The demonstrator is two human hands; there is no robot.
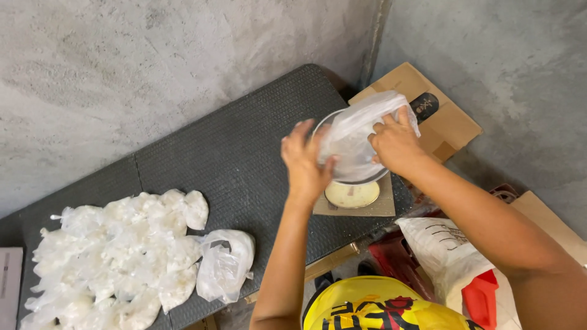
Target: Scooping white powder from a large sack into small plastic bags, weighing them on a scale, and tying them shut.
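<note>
Pretty even, soft daylight here, nothing harsh. The rough grey concrete wall (122,73) looks brightest toward 11 o'clock and dims toward 3 o'clock. Only faint shadows under the heap of small clear plastic bags (116,263) at 8 o'clock. Mild glare on the yellow glossy thing (379,308) at 6 o'clock. Focus is decent, edges slightly soft.

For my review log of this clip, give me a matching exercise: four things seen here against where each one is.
Things:
1. clear plastic bag
2. kitchen scale
3. pile of filled bags
4. cardboard sheet

Places:
A. left end of the dark table
B. against the wall, beyond the table's right end
C. between the left hand and the right hand
D. on the table, under the held bag

Pairs: 1-C, 2-D, 3-A, 4-B
</note>
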